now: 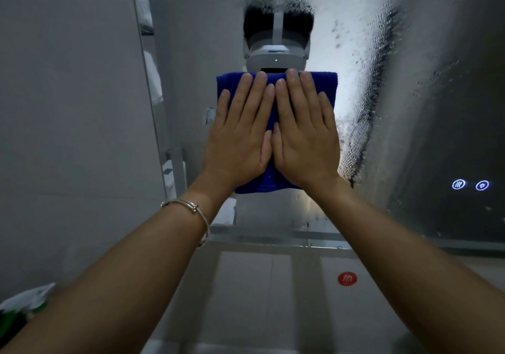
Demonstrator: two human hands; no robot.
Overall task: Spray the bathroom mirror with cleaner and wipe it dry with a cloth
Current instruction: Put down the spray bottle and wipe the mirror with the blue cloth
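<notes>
A folded blue cloth (322, 83) lies flat against the bathroom mirror (410, 108) at the centre of the view. My left hand (237, 135) and my right hand (303, 135) press on it side by side, fingers straight and pointing up, thumbs touching. Spray droplets and foam cover the mirror above and to the right of the cloth, in a band running down to the right hand's wrist. The glass left of the cloth looks free of droplets. A head-worn device shows in the reflection just above the cloth.
Two lit touch icons (470, 185) glow on the mirror at the lower right. The mirror's bottom edge (273, 240) runs below my wrists, with a tiled wall and a red round sticker (347, 279) beneath. A green-and-white bottle (21, 307) sits at the lower left corner.
</notes>
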